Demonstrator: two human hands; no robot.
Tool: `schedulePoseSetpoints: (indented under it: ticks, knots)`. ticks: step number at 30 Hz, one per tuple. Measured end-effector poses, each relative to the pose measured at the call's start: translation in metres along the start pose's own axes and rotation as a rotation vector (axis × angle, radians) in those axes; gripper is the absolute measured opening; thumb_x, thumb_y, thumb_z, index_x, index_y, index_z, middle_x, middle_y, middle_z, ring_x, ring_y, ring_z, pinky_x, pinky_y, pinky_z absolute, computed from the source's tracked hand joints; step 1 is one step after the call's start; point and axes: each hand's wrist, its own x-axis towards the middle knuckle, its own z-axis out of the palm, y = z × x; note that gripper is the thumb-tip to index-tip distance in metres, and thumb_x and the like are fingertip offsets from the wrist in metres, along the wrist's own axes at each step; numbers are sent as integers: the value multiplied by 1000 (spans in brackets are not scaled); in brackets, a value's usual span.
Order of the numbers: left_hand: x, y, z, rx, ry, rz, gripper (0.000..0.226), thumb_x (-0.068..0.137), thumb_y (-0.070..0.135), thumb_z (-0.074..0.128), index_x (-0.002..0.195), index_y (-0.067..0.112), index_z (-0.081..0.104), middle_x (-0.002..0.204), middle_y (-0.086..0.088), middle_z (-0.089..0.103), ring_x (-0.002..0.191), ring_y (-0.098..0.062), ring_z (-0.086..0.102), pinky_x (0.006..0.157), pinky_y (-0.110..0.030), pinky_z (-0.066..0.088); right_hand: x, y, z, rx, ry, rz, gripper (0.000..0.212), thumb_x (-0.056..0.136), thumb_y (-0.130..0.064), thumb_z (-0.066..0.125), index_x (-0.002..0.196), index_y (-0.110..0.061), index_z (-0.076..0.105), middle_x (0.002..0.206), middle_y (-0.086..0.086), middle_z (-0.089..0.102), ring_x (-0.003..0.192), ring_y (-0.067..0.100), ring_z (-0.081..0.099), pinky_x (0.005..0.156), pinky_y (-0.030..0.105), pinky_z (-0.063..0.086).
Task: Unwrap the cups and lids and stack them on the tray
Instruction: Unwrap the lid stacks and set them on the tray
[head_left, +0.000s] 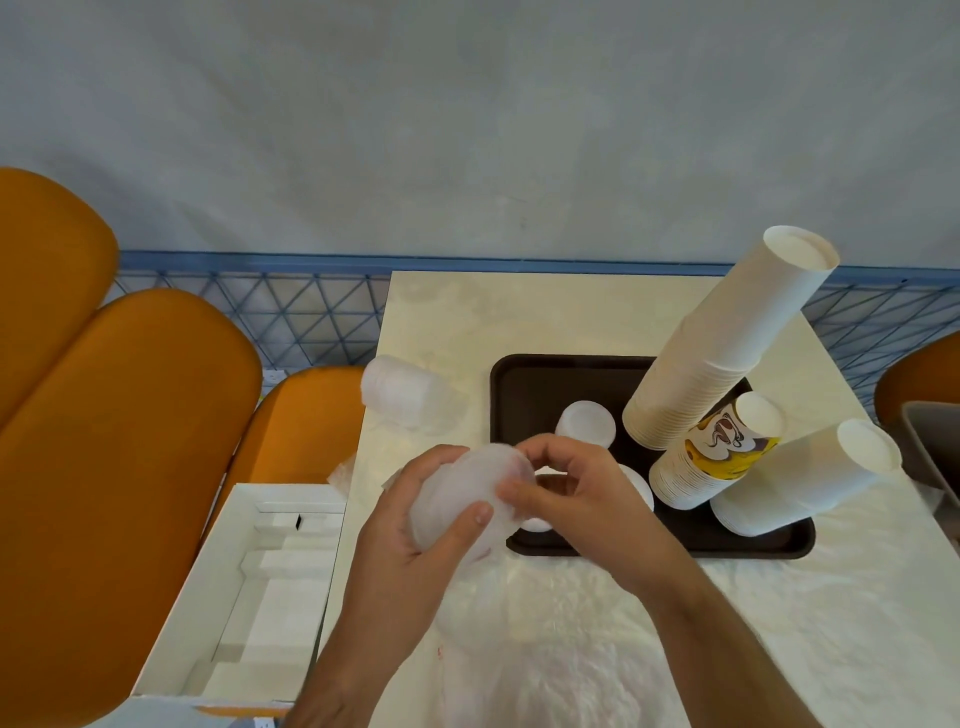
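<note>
1. Left hand (415, 525) wraps its fingers around a plastic-wrapped lid stack (467, 499) at the tray's (524, 384) near-left corner.
2. Right hand (571, 493) pinches the wrap's top.
3. Cup stacks (727, 338) stand on the tray.

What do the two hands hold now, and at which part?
The left hand grips a wrapped stack of lids around its side. The right hand pinches the wrapping at the stack's top end.
</note>
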Motion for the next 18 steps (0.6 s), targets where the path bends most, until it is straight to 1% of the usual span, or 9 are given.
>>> schedulePoseSetpoints:
  ticks: [2,4,5,6,8,10,13,16,18]
  knots:
    - [-1,-2,-3,-17,5,-4,37,80,40,69,114,50,54,108,47,49,105,19,47,69,-6,50,6,2,-9,261,49,14,28,89,-23,68,106,-1,64,96,9,73,85,26,73,75,33,61]
    - [-2,-6,-7,-11,16,-10,38,86,30,71,112,53,57,113,44,51,107,17,48,76,-14,51,18,6,-25,380,149,9,27,95,-22,62,112,-1,61,105,13,73,91,31,74,78,36,62]
    - [-2,-7,-9,-1,18,-11,40,87,28,72,112,56,56,114,43,51,108,17,47,78,-15,50,26,11,-35,315,210,-16,23,99,-21,58,116,-5,62,108,11,73,94,30,74,80,36,62]
    - [-3,-9,-10,7,21,-15,42,87,28,72,111,59,55,114,43,51,108,18,47,79,-15,50,36,18,-45,132,284,-51,21,103,-21,55,120,-11,64,110,7,72,96,25,73,83,35,61]
    - [-4,-11,-10,8,28,-31,38,87,29,72,111,54,57,112,45,50,107,19,46,78,-13,49,57,38,-62,-355,390,-112,28,107,-22,47,130,-22,63,110,-4,71,94,11,68,79,24,53]
    - [-6,-11,-9,8,23,-39,36,86,30,71,113,50,57,111,47,49,107,20,45,77,-12,49,75,58,-73,-649,424,-124,33,107,-19,44,135,-22,61,115,-2,69,94,8,62,76,18,45]
    - [-7,-12,-10,6,19,-38,36,84,34,70,113,50,55,110,48,48,107,21,45,72,-8,49,93,84,-80,-829,377,-75,35,107,-15,43,136,-21,62,135,4,63,118,18,61,92,25,50]
    - [-7,-14,-13,13,32,-46,36,84,34,70,114,48,56,112,47,48,108,20,45,79,-12,49,97,97,-83,-941,284,3,39,107,-12,43,140,-24,60,139,4,59,120,22,58,95,33,53]
    - [-7,-15,-14,9,41,-52,37,83,35,70,114,48,56,111,46,49,108,20,45,79,-12,48,98,98,-84,-1014,240,79,39,107,-12,44,142,-22,57,145,6,54,124,25,56,98,34,53]
